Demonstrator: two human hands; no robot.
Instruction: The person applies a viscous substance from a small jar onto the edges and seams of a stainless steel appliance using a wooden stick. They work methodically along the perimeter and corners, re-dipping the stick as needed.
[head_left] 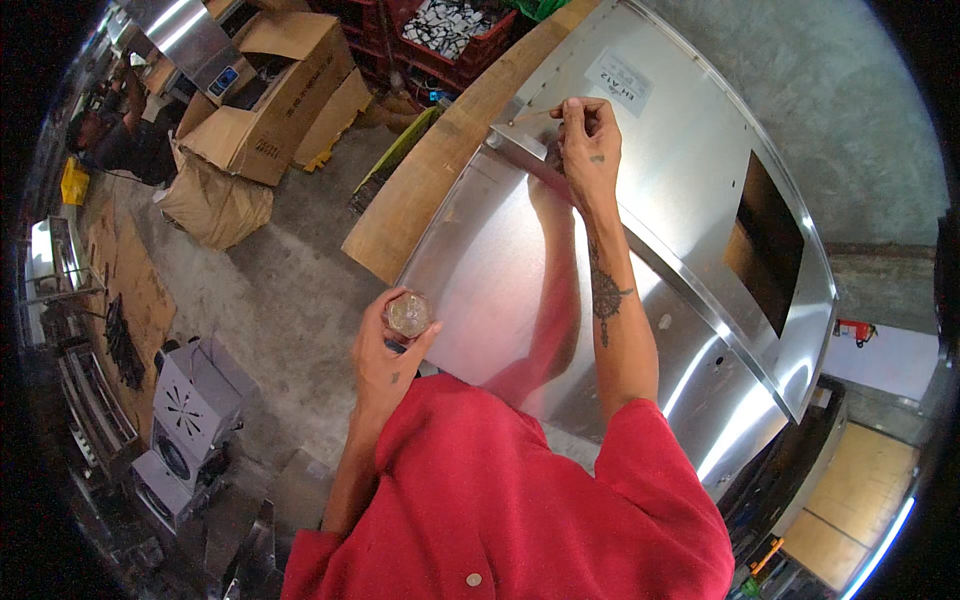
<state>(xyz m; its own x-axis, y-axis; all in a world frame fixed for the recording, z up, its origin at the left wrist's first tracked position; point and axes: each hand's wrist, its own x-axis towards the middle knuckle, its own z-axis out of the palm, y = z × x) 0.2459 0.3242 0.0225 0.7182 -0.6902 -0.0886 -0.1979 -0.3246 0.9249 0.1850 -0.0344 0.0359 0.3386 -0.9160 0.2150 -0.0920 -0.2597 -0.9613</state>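
My left hand (pixel 382 358) is wrapped around a small clear jar (pixel 409 314), seen from above, with something brownish inside it. It is held beside the near left edge of a shiny sheet-metal panel (pixel 485 265). My right hand (pixel 588 150) pinches a thin light-coloured stick (pixel 535 117) over the far part of the panel. The stick's tip points left, near the end of a raised seam (pixel 690 295) that crosses the metal; I cannot tell whether it touches. A printed label (pixel 618 80) is stuck on the panel just beyond that hand.
The panel rests on a wooden board (pixel 400 215) and has a rectangular cutout (pixel 768 240) at right. A cardboard box (pixel 285 110) stands far left, with a person (pixel 125 140) beyond it. A red crate (pixel 455 50) sits at the back. Grey metal housings (pixel 190 430) lie on the left floor.
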